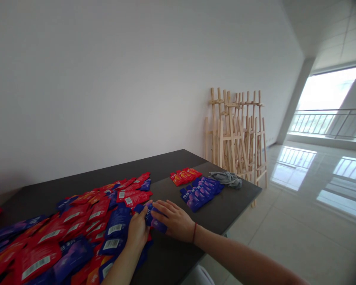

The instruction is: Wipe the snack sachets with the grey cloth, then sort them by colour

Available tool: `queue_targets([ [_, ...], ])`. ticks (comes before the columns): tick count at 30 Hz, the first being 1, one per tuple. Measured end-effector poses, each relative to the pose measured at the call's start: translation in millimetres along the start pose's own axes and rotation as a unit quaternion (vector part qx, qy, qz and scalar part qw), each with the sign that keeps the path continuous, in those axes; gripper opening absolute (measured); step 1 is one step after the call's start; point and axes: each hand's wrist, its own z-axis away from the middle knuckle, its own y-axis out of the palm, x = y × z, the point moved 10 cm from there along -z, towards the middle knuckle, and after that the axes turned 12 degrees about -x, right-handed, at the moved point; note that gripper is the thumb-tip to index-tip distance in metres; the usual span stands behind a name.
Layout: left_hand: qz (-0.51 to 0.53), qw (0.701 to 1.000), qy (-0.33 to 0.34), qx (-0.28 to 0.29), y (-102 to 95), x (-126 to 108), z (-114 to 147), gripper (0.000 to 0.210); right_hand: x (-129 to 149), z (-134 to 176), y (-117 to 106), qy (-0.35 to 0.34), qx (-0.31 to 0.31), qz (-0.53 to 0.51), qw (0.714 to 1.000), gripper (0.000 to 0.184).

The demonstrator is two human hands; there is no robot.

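Note:
Between my two hands is a blue-purple spouted pouch (156,224), its printed front facing up. My left hand (139,226) grips its left side, thumb on top. My right hand (175,220) lies over its right part, fingers curled onto the front, covering much of the print. Left of my hands spreads a mixed heap of red pouches (74,213) and blue pouches (115,227), many with white barcode labels up. To the right lie an overlapping row of blue-purple pouches (199,193) and, behind it, a smaller row of red-orange pouches (185,176).
A bundle of grey cloth or cord (227,179) rests near the right corner of the dark table (166,162). Wooden easels (234,134) lean by the wall beyond that corner. Shiny tiled floor (287,213) stretches right toward a window with a railing (329,122).

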Motion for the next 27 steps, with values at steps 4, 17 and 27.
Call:
queue_targets([
  [4, -0.01, 1.0, 0.02, 0.011, 1.3, 1.3, -4.5, 0.02, 12.7, -6.5, 13.1, -0.066, -0.003, -0.01, 0.998, 0.047],
  [17, -0.019, 0.987, 0.156, -0.031, -15.7, -27.2, -16.9, 0.02, -61.8, 57.1, 2.1, 0.02, 0.027, 0.071, 0.997, 0.049],
  [27, -0.033, 0.987, 0.158, -0.02, -12.7, -26.9, -14.5, 0.016, -111.1, 76.9, 13.8, 0.104, 0.109, 0.082, 0.985, 0.049],
])
